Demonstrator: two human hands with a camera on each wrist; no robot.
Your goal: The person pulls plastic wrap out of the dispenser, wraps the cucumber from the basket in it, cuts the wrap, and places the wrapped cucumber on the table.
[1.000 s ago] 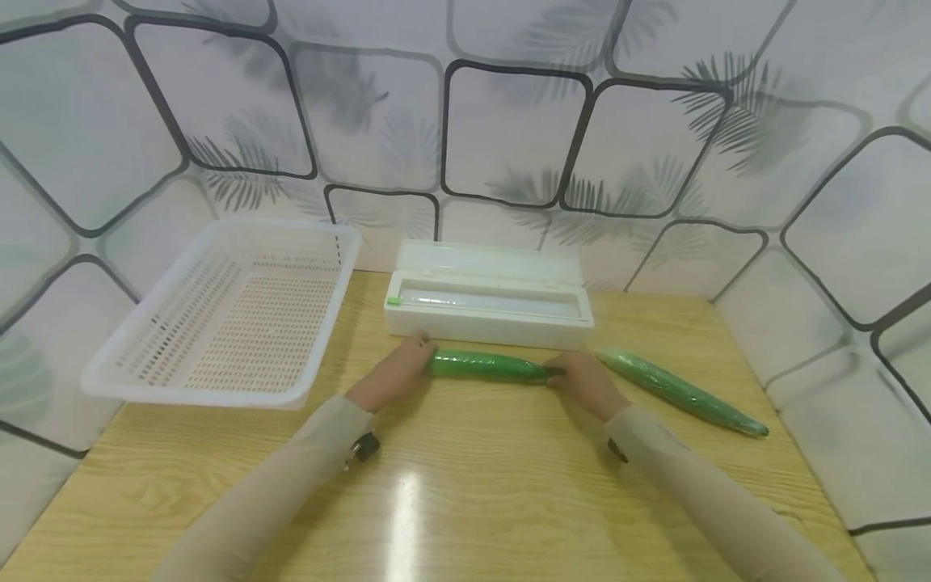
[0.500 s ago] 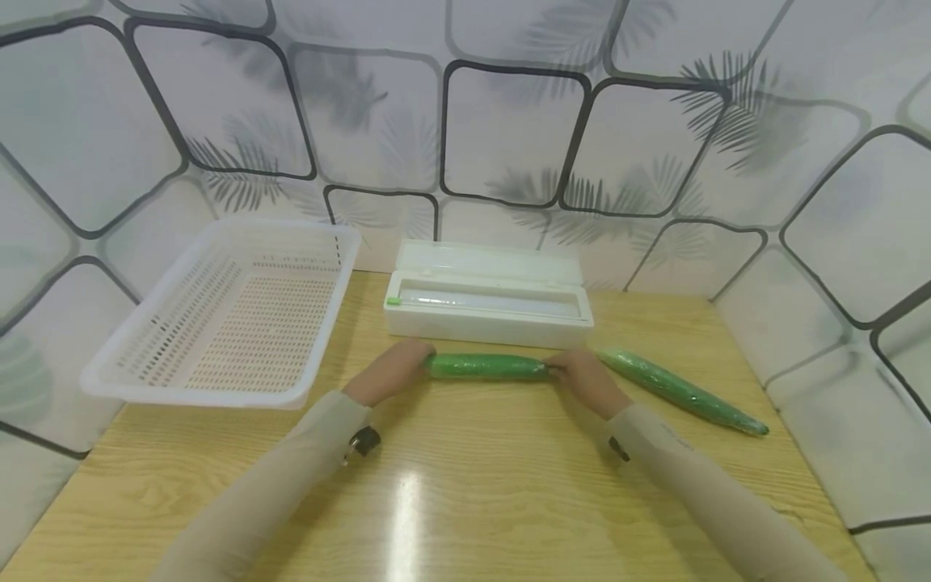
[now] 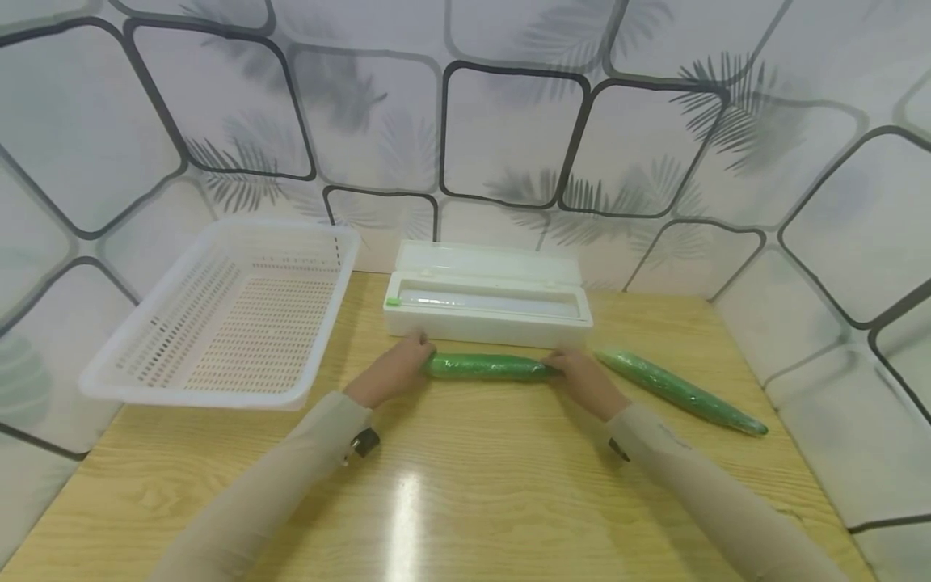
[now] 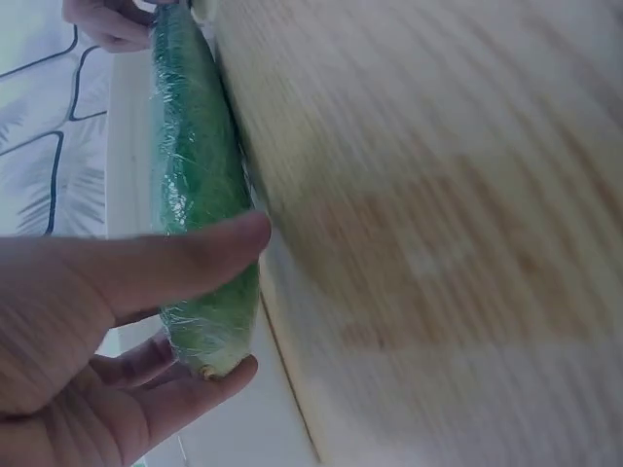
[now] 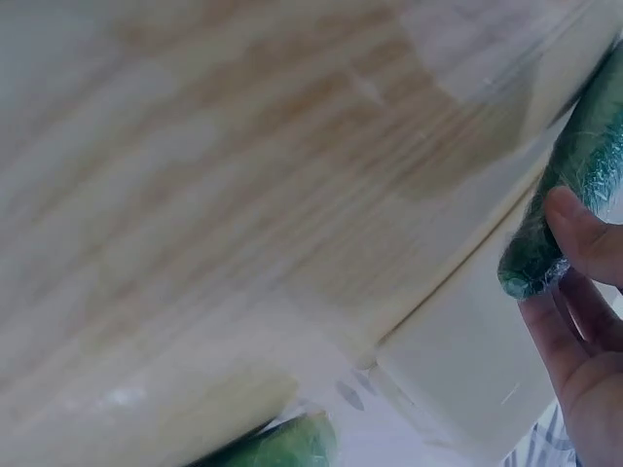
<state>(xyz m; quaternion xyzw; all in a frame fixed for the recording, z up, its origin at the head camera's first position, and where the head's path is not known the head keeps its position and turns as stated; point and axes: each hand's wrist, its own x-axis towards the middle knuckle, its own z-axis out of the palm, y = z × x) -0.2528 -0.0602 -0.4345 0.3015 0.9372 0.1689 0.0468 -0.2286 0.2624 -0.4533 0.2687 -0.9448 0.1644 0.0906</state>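
While both hands (image 3: 393,373) (image 3: 585,380) still pinch its ends, the wrapped cucumber (image 3: 486,367) sits nearer the box (image 3: 487,327) — barely.

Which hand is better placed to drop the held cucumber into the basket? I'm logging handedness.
Left, probably. The left hand grips the wrapped cucumber at the end nearer the basket; the right hand holds the far end.

A light wooden table (image 3: 465,501) carries a white basket (image 3: 218,323), a white dispenser box (image 3: 487,307) and two wrapped cucumbers (image 3: 487,367).

cucumber (image 3: 486,367) green | basket (image 3: 116,373) white | table (image 3: 465,485) lt wood grain
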